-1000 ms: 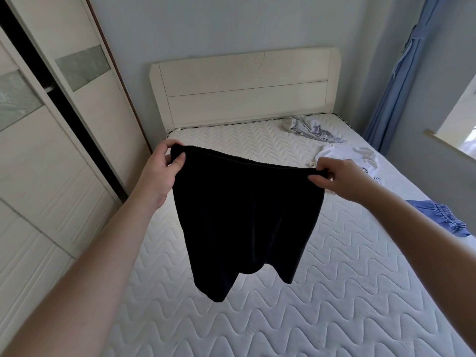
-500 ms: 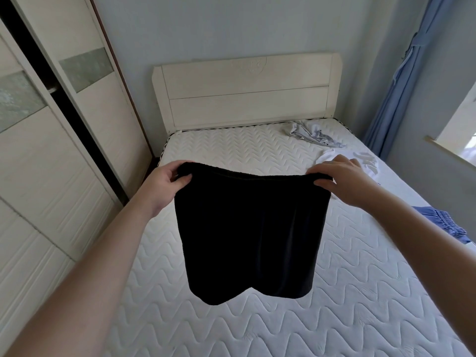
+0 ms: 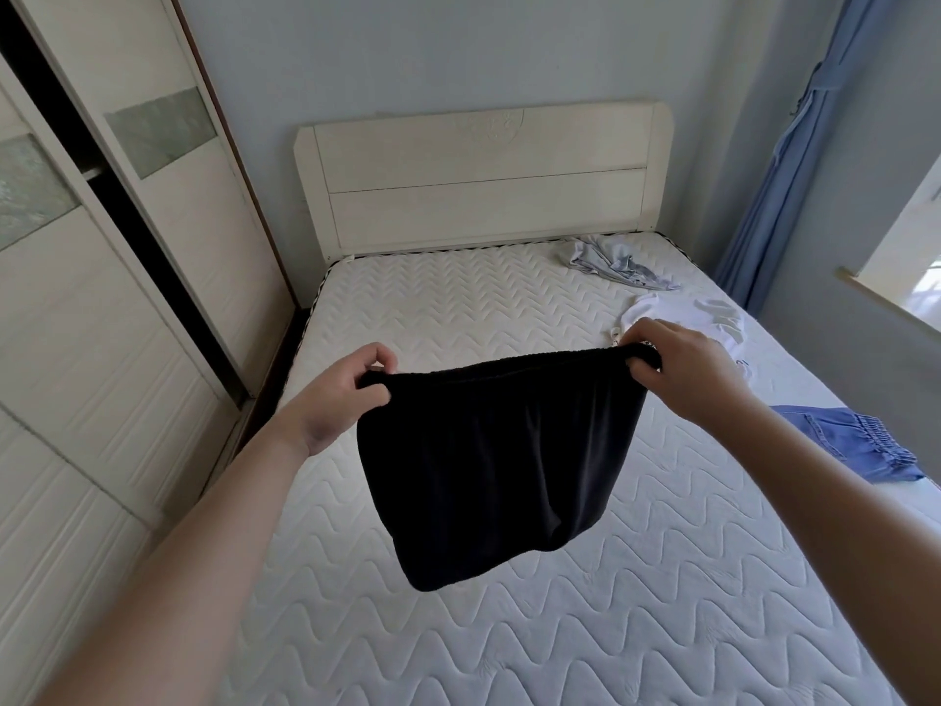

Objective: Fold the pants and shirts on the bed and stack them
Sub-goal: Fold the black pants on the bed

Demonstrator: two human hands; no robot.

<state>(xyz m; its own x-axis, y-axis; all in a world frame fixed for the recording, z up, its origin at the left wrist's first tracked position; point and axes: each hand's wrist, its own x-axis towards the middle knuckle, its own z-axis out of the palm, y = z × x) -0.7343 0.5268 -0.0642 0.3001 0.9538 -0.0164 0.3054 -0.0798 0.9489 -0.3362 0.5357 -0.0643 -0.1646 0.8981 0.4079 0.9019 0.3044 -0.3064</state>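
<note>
- A person's left hand [image 3: 340, 394] and right hand [image 3: 682, 372] hold a pair of soft black fabric shorts [image 3: 489, 461] by the two ends of the waistband at the centre of the frame; the garment hangs in the air above the white quilted mattress [image 3: 458, 629], touching nothing below.
- The fingers [image 3: 374, 366] of each hand are curled tight, pinching the gathered waistband between thumb and fingertips.
- The step in hand appears to be spreading the shorts before the first fold. Done well, the waistband would be kept taut and level and the cloth lowered flat onto the open mattress so the legs lie without creases.
- The black cloth looks limp and matte and drapes in soft vertical folds; the mattress carries a stitched zigzag pattern.
- Unfolded at the right of the frame: a crumpled pale grey garment [image 3: 611, 265] near the cream wooden headboard [image 3: 483, 186], a white printed shirt [image 3: 713, 323] and blue denim-like shorts [image 3: 855, 445]. No stack is seen yet.
</note>
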